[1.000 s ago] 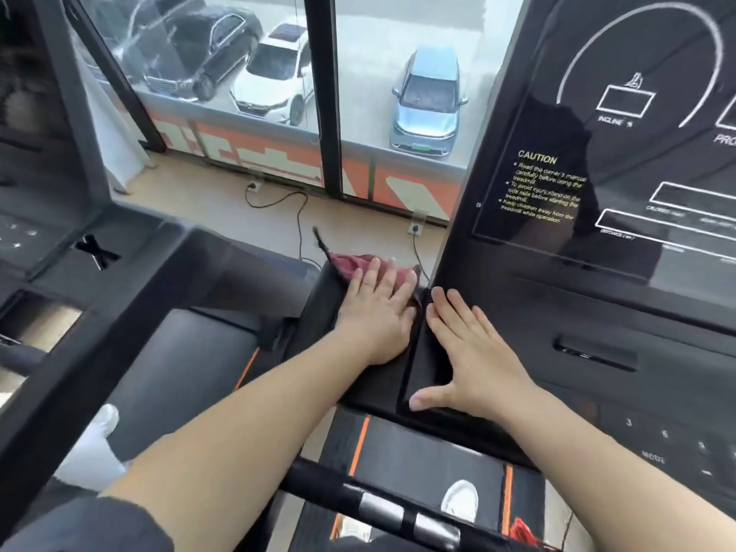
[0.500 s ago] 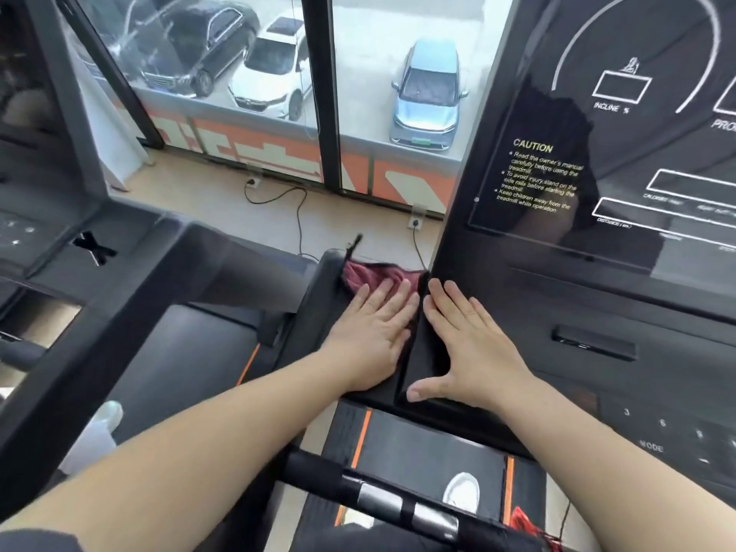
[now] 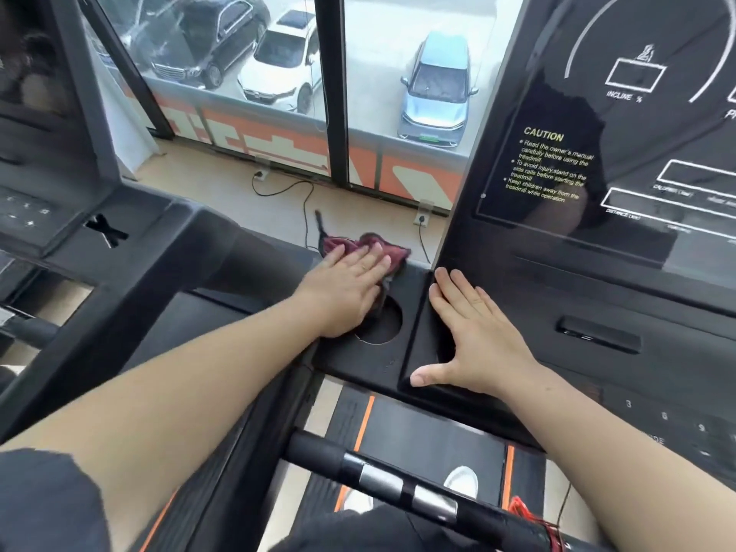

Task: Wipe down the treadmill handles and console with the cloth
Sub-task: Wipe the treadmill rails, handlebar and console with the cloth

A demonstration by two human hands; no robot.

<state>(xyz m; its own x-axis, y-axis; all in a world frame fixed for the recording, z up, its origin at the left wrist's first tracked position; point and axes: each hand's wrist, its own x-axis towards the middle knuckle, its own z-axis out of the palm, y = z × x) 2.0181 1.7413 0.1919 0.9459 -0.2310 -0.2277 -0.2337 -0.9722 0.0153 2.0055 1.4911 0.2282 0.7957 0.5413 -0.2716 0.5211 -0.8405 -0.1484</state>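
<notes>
Your treadmill console (image 3: pixel 597 280) fills the view from one to four o'clock. The black handle (image 3: pixel 318 456) with silver bands crosses at six o'clock. Your right hand (image 3: pixel 474 336) lies flat on the console's left edge, fingers straight and close together, thumb spread toward eight o'clock. Your left hand (image 3: pixel 346 288) presses straight fingers on the cloth, partly over a round cup recess (image 3: pixel 384 324). The maroon cloth (image 3: pixel 358 245) bunches out at twelve o'clock of those fingertips.
</notes>
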